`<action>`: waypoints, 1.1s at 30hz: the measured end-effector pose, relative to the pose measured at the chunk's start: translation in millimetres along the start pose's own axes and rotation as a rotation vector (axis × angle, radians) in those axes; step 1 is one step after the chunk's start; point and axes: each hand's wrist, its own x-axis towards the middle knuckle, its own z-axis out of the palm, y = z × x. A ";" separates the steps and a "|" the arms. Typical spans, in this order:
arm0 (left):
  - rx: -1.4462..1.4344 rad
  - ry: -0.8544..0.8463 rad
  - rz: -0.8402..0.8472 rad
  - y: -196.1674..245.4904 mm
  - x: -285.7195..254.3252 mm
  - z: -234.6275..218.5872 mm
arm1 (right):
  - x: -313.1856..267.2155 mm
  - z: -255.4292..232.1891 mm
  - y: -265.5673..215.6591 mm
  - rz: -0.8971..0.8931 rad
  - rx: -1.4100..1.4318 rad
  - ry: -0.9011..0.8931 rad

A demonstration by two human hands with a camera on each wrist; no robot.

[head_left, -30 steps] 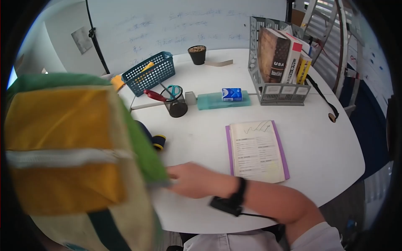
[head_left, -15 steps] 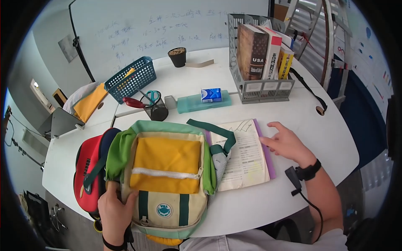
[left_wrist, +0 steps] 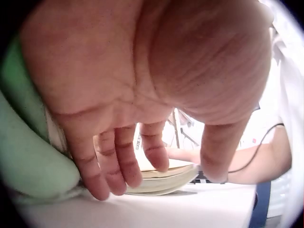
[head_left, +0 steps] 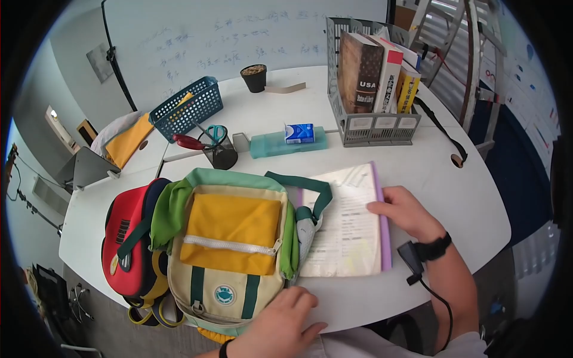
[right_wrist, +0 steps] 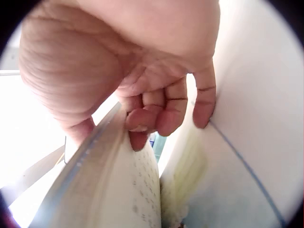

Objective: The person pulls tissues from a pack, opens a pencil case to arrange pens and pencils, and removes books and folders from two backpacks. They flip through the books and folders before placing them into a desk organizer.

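An open book (head_left: pixel 343 232) with a purple edge lies on the table, its left side partly behind the backpack's strap. My right hand (head_left: pixel 412 215) holds its right edge, thumb over the page; the right wrist view has the book's pages (right_wrist: pixel 118 166) between the thumb and fingers of that hand (right_wrist: pixel 142 57). By the lower right corner of a yellow, cream and green backpack (head_left: pixel 230 286) is my left hand (head_left: pixel 277 325). In the left wrist view its fingers extend downward from the palm (left_wrist: pixel 142 71), beside the green fabric (left_wrist: pixel 33 147); whether they touch it, I cannot tell.
Left of the backpack is a red bag (head_left: pixel 128 238). Behind stand a pen holder (head_left: pixel 221 155), a teal case (head_left: pixel 271 145) with a blue packet (head_left: pixel 299 133), a blue basket (head_left: pixel 191 110), a potted plant (head_left: pixel 254 79) and a grey rack (head_left: pixel 379 134) of books.
The backpack was set down from the left foreground onto the table. My left hand has left its left side for its lower right corner. My right hand has taken hold of the book's edge.
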 end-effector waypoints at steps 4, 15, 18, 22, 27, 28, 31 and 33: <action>-0.106 0.007 -0.196 -0.3 4.1 -4.9 | -60.2 -16.4 -5.5 -0.161 0.377 0.042; -0.616 0.091 -0.058 -9.7 37.8 20.3 | -157.3 -18.8 3.9 -0.752 -0.363 0.053; -0.558 0.044 0.067 -12.9 29.0 15.0 | -144.6 7.8 13.0 -0.560 0.013 0.333; -0.561 -0.074 -0.043 -0.5 28.6 10.7 | -142.5 19.7 36.9 -0.330 0.536 0.086; -0.015 -0.080 0.202 -10.1 3.0 -49.5 | -140.0 10.8 47.3 -0.543 0.302 -0.090; 0.038 -0.158 0.082 -16.6 -9.4 -75.5 | -143.2 19.7 33.7 -0.536 0.336 -0.032; 0.213 -0.227 -0.134 -35.6 -44.8 -107.2 | -149.2 28.6 27.6 -0.489 0.325 -0.017; 0.332 -0.208 -0.221 -48.8 -58.1 -95.9 | -155.0 38.4 24.2 -0.297 0.315 -0.003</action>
